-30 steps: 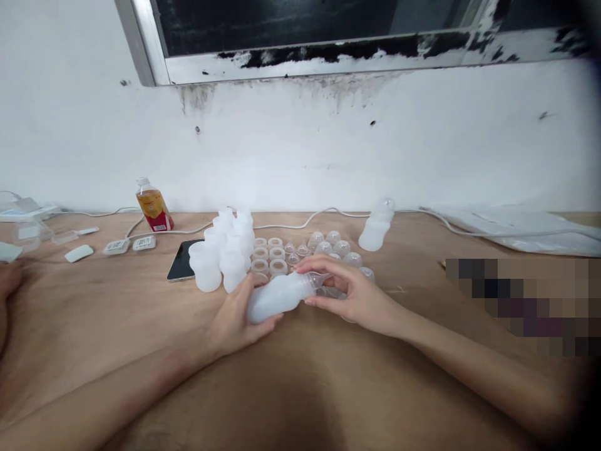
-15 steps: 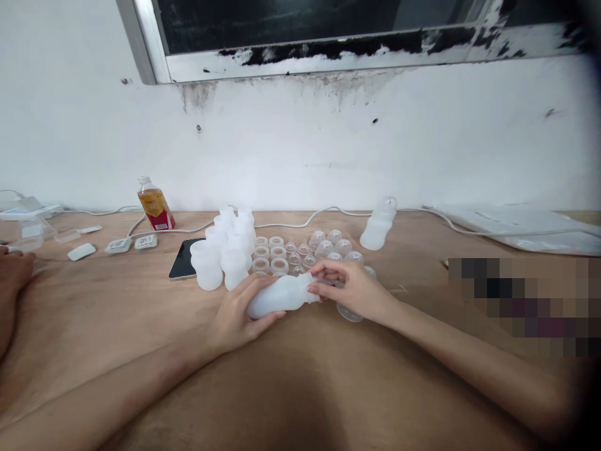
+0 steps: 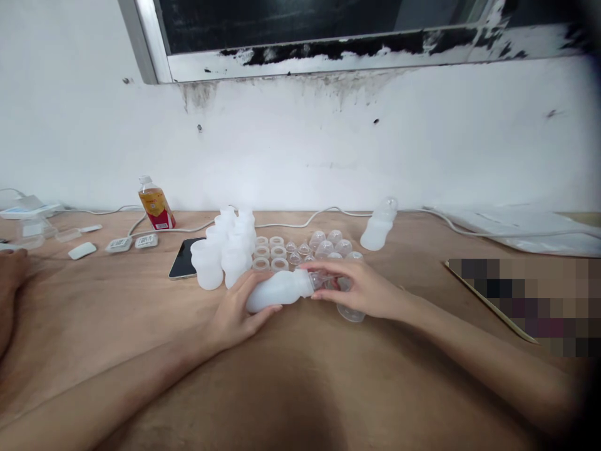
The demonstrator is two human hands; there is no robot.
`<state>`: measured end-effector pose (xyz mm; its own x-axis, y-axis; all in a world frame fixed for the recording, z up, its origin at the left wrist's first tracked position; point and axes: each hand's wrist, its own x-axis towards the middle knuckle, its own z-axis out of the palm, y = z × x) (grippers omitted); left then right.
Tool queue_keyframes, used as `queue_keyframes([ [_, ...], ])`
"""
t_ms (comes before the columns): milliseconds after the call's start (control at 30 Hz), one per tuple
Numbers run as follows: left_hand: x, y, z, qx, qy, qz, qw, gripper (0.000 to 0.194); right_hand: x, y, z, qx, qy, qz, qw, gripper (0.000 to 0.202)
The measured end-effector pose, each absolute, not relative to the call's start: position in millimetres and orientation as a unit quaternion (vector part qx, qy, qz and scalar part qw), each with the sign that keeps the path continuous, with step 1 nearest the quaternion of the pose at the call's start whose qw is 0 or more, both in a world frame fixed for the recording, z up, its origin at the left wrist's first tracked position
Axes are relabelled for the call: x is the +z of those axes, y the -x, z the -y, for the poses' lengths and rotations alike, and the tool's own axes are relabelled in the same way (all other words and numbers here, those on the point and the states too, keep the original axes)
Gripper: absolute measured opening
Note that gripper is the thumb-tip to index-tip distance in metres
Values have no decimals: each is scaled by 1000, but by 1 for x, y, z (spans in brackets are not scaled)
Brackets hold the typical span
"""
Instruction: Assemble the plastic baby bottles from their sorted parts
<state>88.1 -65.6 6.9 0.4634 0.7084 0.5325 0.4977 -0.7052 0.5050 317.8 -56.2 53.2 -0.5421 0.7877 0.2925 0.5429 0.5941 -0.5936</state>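
A frosted white baby bottle lies nearly level above the table, its neck pointing right. My left hand is closed round its base end. At the neck, the thumb and fingers of my right hand grip the collar. A clear nipple sticks out of the collar into the hollow of that hand. Just under my right hand is a clear dome cap, partly hidden. Behind the bottle stand white bottles, collar rings, clear nipples and dome caps, several of each.
A capped baby bottle stands at the back right, near a plastic bag. Left lie a phone, a drink bottle and small white cases. A white cable runs along the wall. Another person's hand rests far left.
My right fingers have opened out along the collar, and the nipple now shows between them. The bottle stays in my left hand, tilted slightly differently. The other person's hand has shifted slightly.
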Motion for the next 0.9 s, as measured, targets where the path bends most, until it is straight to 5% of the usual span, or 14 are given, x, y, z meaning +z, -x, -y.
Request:
queue_keyframes([
  [233, 2, -88, 64, 376, -861, -328, 94, 40, 47, -310, 58, 244, 461, 821, 231, 41],
  [500, 10, -88, 68, 351, -856, -360, 120, 37, 52, -318, 56, 201, 351, 879, 251, 41],
  [767, -3, -88, 64, 373, -864, -329, 82, 42, 42, -305, 61, 356, 451, 771, 276, 33],
  [900, 1, -89, 63, 376, -860, -333, 95, 42, 49, -310, 59, 236, 426, 832, 265, 39],
])
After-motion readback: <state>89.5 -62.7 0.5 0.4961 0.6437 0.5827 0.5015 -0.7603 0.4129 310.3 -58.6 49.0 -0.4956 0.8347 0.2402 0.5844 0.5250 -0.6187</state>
